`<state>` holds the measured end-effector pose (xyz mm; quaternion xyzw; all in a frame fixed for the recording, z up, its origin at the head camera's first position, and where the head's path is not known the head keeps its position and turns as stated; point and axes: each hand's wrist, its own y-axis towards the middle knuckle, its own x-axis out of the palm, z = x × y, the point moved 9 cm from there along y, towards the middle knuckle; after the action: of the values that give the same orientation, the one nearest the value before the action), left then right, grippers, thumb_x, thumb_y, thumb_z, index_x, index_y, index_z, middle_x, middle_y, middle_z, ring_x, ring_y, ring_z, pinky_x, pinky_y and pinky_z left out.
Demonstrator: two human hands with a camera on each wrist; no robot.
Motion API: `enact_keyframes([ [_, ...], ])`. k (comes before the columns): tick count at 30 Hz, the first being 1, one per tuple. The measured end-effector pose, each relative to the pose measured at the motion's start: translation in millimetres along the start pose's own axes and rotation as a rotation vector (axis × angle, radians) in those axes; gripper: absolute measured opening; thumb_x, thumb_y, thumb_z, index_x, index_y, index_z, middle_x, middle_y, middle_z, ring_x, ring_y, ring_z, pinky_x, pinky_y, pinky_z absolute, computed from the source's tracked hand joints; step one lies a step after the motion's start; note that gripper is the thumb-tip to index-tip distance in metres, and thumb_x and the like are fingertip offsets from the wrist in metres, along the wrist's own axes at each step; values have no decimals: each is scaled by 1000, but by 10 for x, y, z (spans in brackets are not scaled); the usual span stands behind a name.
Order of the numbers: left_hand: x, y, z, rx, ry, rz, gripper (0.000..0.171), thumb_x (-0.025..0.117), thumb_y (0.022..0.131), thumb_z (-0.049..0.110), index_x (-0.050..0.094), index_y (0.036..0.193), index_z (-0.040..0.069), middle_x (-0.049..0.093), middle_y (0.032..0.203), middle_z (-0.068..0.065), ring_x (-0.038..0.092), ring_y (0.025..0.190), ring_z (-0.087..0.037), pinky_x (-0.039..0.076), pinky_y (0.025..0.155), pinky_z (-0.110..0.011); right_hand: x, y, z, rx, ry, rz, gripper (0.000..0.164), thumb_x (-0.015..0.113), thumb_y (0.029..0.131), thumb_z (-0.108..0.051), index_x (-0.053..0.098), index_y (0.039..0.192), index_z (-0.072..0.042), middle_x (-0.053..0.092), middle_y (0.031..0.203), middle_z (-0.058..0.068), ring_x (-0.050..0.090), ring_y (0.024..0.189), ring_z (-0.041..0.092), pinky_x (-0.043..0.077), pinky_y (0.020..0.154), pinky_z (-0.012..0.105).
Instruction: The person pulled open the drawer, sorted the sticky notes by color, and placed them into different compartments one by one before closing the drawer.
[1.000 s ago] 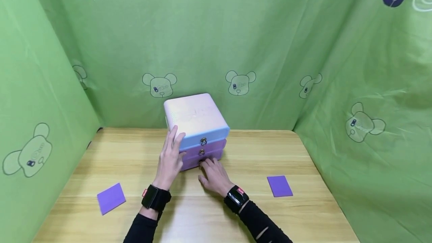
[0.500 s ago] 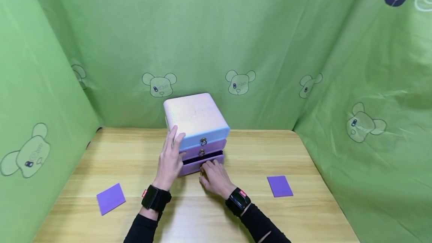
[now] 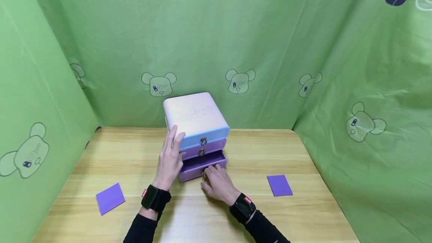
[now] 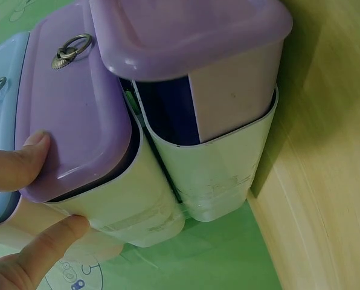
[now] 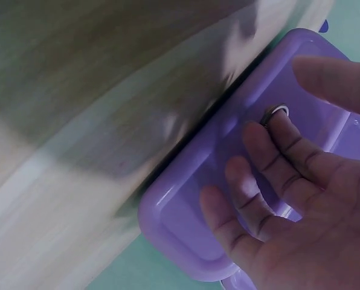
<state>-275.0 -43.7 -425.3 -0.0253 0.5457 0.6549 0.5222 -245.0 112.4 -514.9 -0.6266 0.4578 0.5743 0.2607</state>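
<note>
A small three-drawer chest (image 3: pixel 194 110) has a pale top, a blue upper drawer and two purple drawers below. The bottom drawer (image 3: pixel 204 162) stands pulled out, and its dark purple inside shows. My right hand (image 3: pixel 219 183) is at that drawer's front; in the right wrist view a fingertip is hooked through the metal ring pull (image 5: pixel 278 110). My left hand (image 3: pixel 168 162) lies along the chest's left side with fairly straight fingers. In the left wrist view its thumb (image 4: pixel 23 163) presses on the middle drawer's purple front (image 4: pixel 77 109), with a finger against the pale side.
Purple square cards lie on the wooden table (image 3: pixel 141 145): a left card (image 3: pixel 110 198) and a right card (image 3: pixel 279 185). A green cloth backdrop (image 3: pixel 202 29) with bear drawings rises behind the chest and along both sides.
The bottom drawer has gone from closed to pulled well out toward the person. My right hand has moved back with it, while my left hand has kept its place on the chest.
</note>
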Motion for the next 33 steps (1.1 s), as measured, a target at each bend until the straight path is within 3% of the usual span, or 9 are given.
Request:
enact_keyframes([
  [15,-14,13,13,7,-18,10,82,81,73,-12,43,141,13,35,162,-18,39,146,-46,62,86,-48,-70,-224,-2,41,35,-25,21,79,85,-31,67,92,-15,65,90,-3,45,81,12,40,73,24],
  [33,-26,1,13,-5,-12,8,83,81,72,-13,43,141,13,35,161,-19,40,144,-51,61,88,-50,-73,-404,2,84,87,-86,20,77,88,-32,66,94,-16,65,93,-4,48,86,12,46,79,31],
])
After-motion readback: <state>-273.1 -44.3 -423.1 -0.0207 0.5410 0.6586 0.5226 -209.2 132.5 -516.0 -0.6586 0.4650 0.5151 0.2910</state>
